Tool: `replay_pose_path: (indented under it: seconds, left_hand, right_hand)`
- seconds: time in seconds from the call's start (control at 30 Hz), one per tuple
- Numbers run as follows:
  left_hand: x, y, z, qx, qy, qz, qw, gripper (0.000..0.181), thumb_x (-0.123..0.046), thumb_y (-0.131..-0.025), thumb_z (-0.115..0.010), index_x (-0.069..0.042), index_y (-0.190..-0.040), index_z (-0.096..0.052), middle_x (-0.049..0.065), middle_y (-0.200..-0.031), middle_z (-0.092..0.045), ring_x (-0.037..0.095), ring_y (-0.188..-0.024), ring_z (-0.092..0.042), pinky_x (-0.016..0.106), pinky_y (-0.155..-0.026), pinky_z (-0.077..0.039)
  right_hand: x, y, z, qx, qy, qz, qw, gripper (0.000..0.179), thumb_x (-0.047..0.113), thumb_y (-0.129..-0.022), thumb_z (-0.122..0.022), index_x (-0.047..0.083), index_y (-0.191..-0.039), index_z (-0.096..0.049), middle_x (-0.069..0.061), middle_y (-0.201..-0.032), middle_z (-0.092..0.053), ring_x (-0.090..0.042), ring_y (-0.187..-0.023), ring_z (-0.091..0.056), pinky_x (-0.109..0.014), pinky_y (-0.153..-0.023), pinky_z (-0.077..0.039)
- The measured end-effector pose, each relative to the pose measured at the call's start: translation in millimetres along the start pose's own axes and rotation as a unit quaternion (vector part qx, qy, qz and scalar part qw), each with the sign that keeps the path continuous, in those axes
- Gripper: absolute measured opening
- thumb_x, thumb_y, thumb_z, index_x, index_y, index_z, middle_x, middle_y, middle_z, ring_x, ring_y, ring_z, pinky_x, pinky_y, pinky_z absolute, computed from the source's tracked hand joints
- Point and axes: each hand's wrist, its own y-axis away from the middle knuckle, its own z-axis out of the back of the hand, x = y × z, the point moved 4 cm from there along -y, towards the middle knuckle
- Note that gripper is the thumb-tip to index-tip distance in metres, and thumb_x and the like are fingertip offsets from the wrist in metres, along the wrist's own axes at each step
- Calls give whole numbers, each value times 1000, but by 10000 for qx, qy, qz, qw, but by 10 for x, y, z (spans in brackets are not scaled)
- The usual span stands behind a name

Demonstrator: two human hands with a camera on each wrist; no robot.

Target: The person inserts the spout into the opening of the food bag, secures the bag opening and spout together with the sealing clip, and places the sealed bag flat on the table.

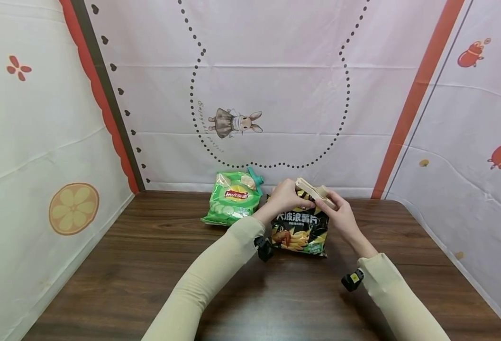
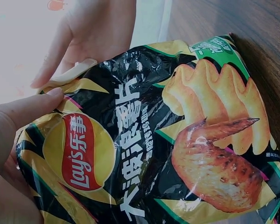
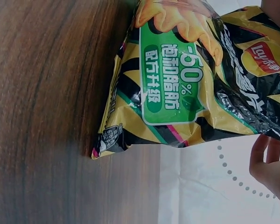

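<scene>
A black and gold bag of Lay's potato chips [image 1: 297, 232] stands upright on the table, its printed front facing me. My left hand [image 1: 285, 199] grips the bag's upper left part, thumb on the front in the left wrist view. At the bag's top edge, a cream-coloured bag clip [image 1: 317, 192] lies slantwise, held by my right hand [image 1: 339, 212] between thumb and fingers. The left wrist view shows part of the pale clip [image 2: 74, 71] behind the folded top edge. From the right wrist view, the bag's lower corner [image 3: 112, 140] shows close to the wood.
Left of the black bag stands a green Lay's chip bag [image 1: 231, 199], with a teal clip [image 1: 256, 179] at its upper right corner. A dark wooden table [image 1: 156, 265] lies beneath. Printed cloth [image 1: 276, 94] hangs right behind the bags and along both sides.
</scene>
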Motion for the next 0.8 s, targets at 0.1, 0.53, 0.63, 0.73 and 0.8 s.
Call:
replay_pose_path:
  seconds: [0.1,0.53,0.63,0.73,0.8]
  left_hand:
    - [-7,4,4,36,-25,25,10000,25,-45,-69,-82,-27,-81,-69,-11,-59,-60,12,-58,-50,32,-70,-33]
    - [-16,42,42,216,332,-99,9992,25,-41,-69,-84,-25,-83,-70,-12,-66,-64,11,-58,-50,28,-67,-37]
    - [-15,48,50,233,538,-127,9982,27,-39,-69,-84,-22,-84,-70,-9,-67,-64,11,-56,-48,25,-58,-38]
    - [-10,53,62,242,775,-223,9965,28,-37,-70,-83,-19,-85,-68,-6,-68,-64,9,-55,-49,22,-52,-39]
    - [-8,57,74,248,976,-297,9945,29,-35,-71,-84,-17,-87,-67,-5,-71,-65,8,-56,-52,21,-51,-42]
  right_hand:
    - [20,6,-4,-15,-101,-29,9999,45,20,-95,-58,1,-134,-48,20,-103,-60,4,-93,-56,-12,-78,-44]
    - [87,6,-15,-99,-209,162,9996,38,14,-94,-60,-4,-127,-53,19,-94,-63,2,-87,-57,-14,-76,-45]
    - [88,-4,-5,-70,-72,245,9997,36,15,-94,-60,-3,-125,-54,16,-93,-63,0,-84,-55,-15,-74,-45]
    - [83,-14,3,16,-7,278,9996,36,16,-94,-60,-2,-125,-54,13,-94,-62,-2,-84,-55,-17,-73,-45]
    - [79,-17,9,65,45,261,9996,38,17,-94,-60,-2,-126,-53,12,-94,-61,-3,-83,-55,-18,-73,-45]
